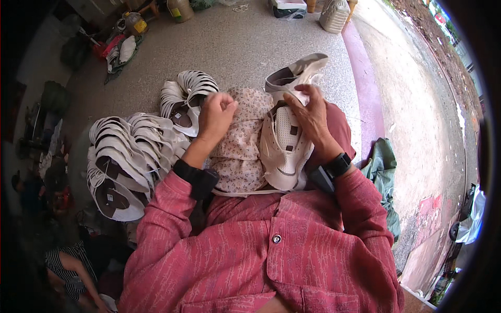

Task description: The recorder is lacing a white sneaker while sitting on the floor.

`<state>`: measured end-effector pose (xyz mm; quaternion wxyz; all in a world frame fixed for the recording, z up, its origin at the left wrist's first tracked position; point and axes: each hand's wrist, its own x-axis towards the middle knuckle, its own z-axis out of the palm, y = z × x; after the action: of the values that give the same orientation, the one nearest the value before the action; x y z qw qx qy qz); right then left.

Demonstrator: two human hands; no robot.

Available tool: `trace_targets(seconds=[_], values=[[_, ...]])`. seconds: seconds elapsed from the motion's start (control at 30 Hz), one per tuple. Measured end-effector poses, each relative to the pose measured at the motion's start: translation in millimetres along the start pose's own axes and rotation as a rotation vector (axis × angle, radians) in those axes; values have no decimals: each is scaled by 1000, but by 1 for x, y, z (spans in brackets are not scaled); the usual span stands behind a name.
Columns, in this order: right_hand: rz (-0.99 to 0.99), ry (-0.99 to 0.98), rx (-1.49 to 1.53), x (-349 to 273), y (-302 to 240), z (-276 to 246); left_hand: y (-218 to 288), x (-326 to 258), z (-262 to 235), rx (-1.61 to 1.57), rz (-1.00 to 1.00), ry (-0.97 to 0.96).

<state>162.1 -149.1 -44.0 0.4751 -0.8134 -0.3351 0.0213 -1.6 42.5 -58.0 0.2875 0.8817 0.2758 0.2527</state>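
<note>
A cream shoe upper (279, 169) lies across my lap, its perforated tongue up and its toe toward me. My right hand (312, 115) is bent over its side, thumb and fingers curled at the top edge. A second pale upper with a grey-brown lining (300, 70) reaches out beyond that hand. To the left, over the flower-patterned cloth (237, 141) on my knee, my left hand (216, 116) is raised with its fingers drawn together. It is slightly blurred, and what it pinches, if anything, is too small to make out.
Nested stacks of white uppers (117, 156) stand at my left, with a smaller stack (190, 96) farther out. Dark green cloth (383, 167) lies at my right. Jugs (334, 15) stand on the far speckled floor (235, 47). Another person in stripes (73, 266) is at the lower left.
</note>
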Motion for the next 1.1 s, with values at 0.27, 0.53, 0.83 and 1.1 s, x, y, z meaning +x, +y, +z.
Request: trace_targets(seconds=[0.27,0.53,0.83,1.1], values=[[146,-470,583,-2,29,-18,56,-9,5,-417,349,-537],[215,-545,666,-2,17,-25,61,-2,47,-391,239,-302],[-131,-413,616,0,30,-11,107,0,52,78,741,-30],[233,-456,737,-6,32,-15,69,-10,55,-103,459,-115]])
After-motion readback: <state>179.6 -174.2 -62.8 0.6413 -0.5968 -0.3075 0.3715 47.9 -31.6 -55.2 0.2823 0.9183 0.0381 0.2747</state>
